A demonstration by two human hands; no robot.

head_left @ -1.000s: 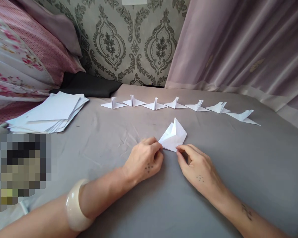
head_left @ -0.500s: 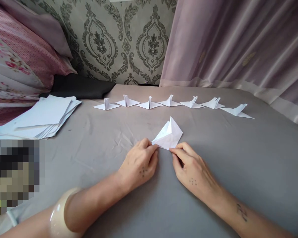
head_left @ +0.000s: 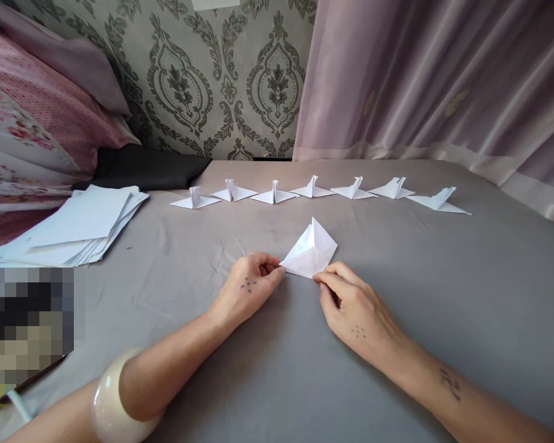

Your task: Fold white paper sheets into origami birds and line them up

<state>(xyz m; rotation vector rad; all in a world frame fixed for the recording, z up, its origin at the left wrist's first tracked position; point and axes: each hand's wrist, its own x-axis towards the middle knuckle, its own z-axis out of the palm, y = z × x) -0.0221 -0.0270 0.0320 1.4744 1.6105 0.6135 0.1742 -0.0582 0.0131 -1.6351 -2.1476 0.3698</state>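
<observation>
Between my hands lies a folded white sheet of paper (head_left: pixel 310 251), kite-like in outline, with one point facing the far side and creased flaps on top. My left hand (head_left: pixel 250 284) pinches its left corner between thumb and fingers. At the near right edge, my right hand (head_left: pixel 353 303) has its thumb and index finger closed on the paper. Beyond it stands a row of several folded paper birds (head_left: pixel 274 194), their wings spread out on the grey cloth (head_left: pixel 277 369).
A stack of white paper (head_left: pixel 78 215) lies at the left, in front of a black folded cloth (head_left: pixel 152 167). A pixelated patch (head_left: pixel 25 326) covers the lower left. Purple curtains (head_left: pixel 373 80) hang behind at the right, and floral fabric (head_left: pixel 32 123) hangs at the left.
My left hand has shifted slightly left and turned, now holding the paper's left corner. The upper flaps lie closer together. My right hand stays nearly in place; the view has shifted slightly.
</observation>
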